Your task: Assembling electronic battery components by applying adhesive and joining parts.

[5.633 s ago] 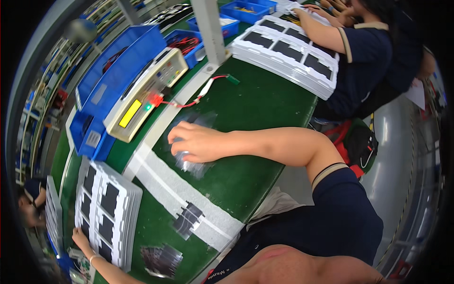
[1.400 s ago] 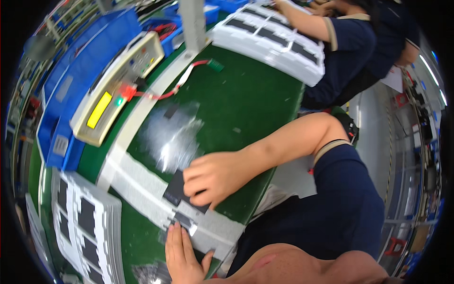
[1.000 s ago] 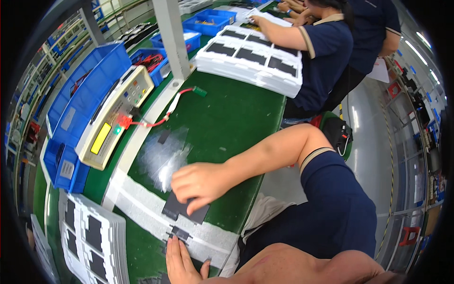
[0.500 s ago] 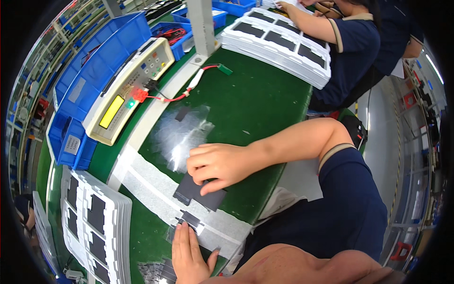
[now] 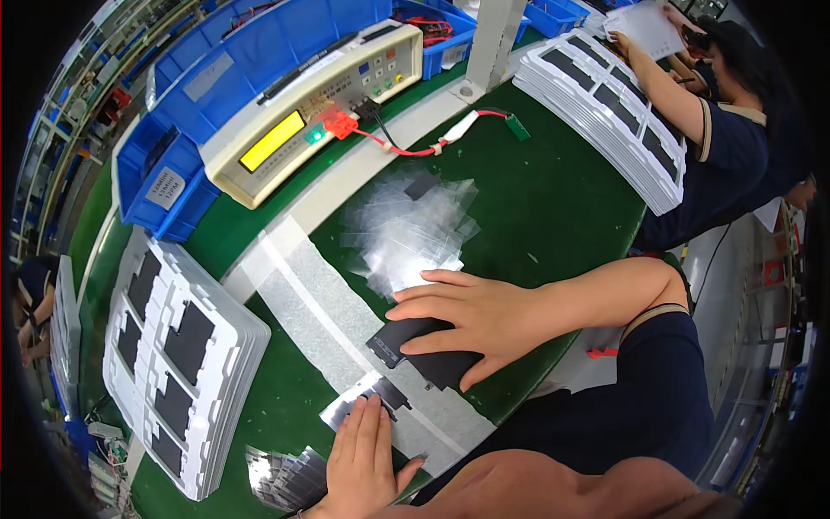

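Observation:
A flat black phone battery lies on the pale paper strip and reaches onto the green mat. My right hand rests over it with fingers spread, hiding much of its top. Just nearer to me, my left hand lies flat, its straight fingertips on a shiny clear film. A small black tab piece shows beside those fingertips; whether it joins the battery I cannot tell. Beyond my right hand spreads a loose pile of clear films, with a small dark piece on it.
Stacked white trays with black batteries stand at left, and more white trays at far right, by a co-worker's arm. A tester with a lit yellow screen and red lead stands before blue bins. Silvery dark-striped pieces lie near left.
My right hand's curled fingers have opened out flat over the battery. The film under my left fingertips shows more plainly. The whole view has shifted, with the bench things farther right.

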Tool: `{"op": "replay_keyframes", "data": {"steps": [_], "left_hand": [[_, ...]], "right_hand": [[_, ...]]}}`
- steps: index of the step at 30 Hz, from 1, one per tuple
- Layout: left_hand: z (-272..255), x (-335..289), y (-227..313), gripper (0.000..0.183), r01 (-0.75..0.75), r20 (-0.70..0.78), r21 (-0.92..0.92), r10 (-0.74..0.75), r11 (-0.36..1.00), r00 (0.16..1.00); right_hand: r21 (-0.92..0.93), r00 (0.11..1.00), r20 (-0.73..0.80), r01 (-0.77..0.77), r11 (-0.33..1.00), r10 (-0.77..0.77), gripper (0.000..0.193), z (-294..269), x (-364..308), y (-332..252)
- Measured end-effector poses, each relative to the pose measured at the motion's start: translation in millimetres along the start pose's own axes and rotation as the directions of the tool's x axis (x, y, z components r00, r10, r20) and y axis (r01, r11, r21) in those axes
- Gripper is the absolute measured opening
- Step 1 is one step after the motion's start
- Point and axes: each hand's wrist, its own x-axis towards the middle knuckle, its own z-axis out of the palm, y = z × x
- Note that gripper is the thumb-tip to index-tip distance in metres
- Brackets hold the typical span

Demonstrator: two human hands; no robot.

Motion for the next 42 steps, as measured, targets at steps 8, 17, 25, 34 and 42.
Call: {"op": "replay_keyframes", "data": {"steps": [8, 17, 25, 34, 42], "left_hand": [[4, 4, 2, 0.071, 0.021, -0.051, 0.172, -0.013, 0.985, 0.999], [1, -1, 6, 0.077, 0.034, -0.024, 0.038, -0.034, 0.999, 0.999], [5, 0, 7, 0.071, -0.048, -0.115, 0.261, 0.081, 0.964, 0.99], [8, -2, 4, 0.069, -0.113, -0.138, 0.315, 0.163, 0.942, 0.977], [9, -6, 8, 0.077, -0.14, -0.37, 0.332, 0.266, 0.933, 0.89]], "right_hand": [[0.07, 0.997, -0.075, -0.007, 0.998, 0.013, 0.069, 0, 0, 4], [-0.021, 0.992, -0.126, 0.018, 1.0, -0.021, 0.068, 1, -1, 1], [0.293, 0.784, -0.595, 0.008, 0.956, 0.176, 0.053, -22, -9, 23], [0.226, -0.315, -0.64, 0.795, 0.564, 0.701, 0.101, -195, -153, 110], [0.602, -0.132, -0.706, 0.404, 0.689, 0.695, 0.03, -222, -187, 118]]}}
